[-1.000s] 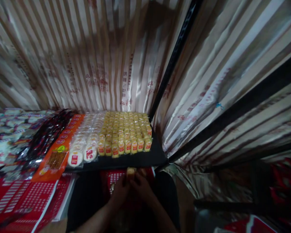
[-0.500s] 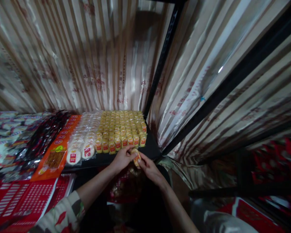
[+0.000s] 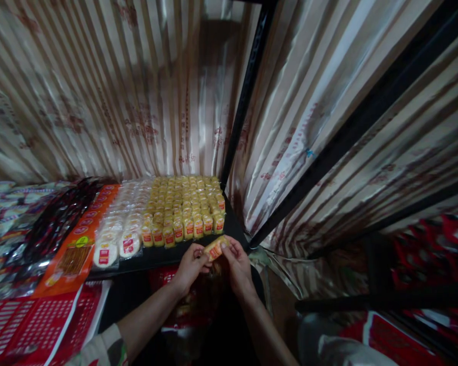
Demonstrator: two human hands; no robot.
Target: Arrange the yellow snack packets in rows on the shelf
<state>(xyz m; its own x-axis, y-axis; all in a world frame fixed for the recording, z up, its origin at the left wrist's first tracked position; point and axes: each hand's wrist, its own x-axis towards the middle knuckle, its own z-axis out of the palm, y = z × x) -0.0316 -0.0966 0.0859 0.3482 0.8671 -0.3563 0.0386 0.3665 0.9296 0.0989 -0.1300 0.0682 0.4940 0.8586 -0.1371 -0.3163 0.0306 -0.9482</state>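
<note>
A small yellow snack packet (image 3: 215, 249) with a red and orange label is held between both hands, in front of the shelf's edge. My left hand (image 3: 193, 265) pinches its left end. My right hand (image 3: 237, 262) grips the right end, thumb over the label. Just beyond stand rows of like yellow snack packets (image 3: 187, 208), their red labels facing me. Left of these lie rows of round white wafers (image 3: 130, 244) in clear wrappers.
Further left on the black shelf (image 3: 148, 258) lie an orange snack bag (image 3: 74, 249) and dark shiny packets (image 3: 57, 218). Red baskets (image 3: 26, 320) stand below at the left. Black metal posts (image 3: 248, 96) and a striped curtain (image 3: 156, 91) enclose the shelf. Red packages (image 3: 431, 249) sit at the right.
The packet has turned from nearly upright to lying more sideways, its label now showing more. My right hand has come up beside it. The view has shifted slightly right.
</note>
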